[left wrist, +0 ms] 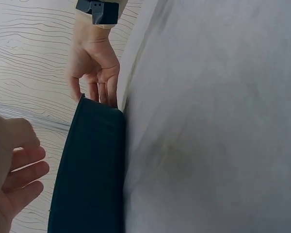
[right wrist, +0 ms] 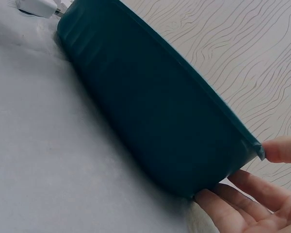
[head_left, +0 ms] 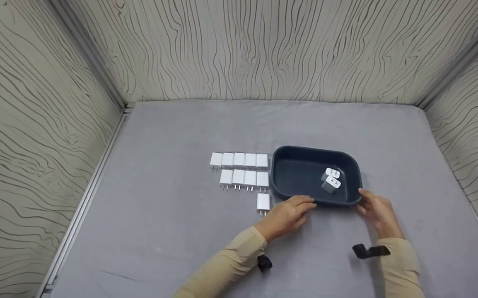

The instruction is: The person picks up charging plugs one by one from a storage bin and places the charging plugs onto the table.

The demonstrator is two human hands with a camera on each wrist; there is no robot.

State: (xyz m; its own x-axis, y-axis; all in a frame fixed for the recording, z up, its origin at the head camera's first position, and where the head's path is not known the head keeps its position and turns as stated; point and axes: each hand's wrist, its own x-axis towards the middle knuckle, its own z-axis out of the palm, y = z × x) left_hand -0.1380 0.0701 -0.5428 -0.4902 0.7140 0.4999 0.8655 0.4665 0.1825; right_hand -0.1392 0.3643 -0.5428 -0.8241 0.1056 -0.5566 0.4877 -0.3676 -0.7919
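A dark blue-green rectangular basin (head_left: 293, 192) sits on the cloth, with two white charger plugs (head_left: 331, 184) lying at its right end, prongs up. My right hand (head_left: 377, 209) holds its front right corner. In the right wrist view the thumb (right wrist: 282, 149) is at the rim and the fingers (right wrist: 223, 208) are against the lower wall. My left hand (head_left: 288, 215) is at the front rim, its fingers loosely bent. The left wrist view shows those fingers (left wrist: 26, 177) beside the basin wall, gripping nothing. Just left of that hand lies a single white charger plug (head_left: 263, 202).
Left of the basin, white charger plugs lie in two rows, a back row (head_left: 239, 159) and a middle row (head_left: 250, 178), prongs toward me. Grey cloth (head_left: 172, 231) covers the table. Wood-grain patterned panels (head_left: 239, 49) stand at the back and both sides.
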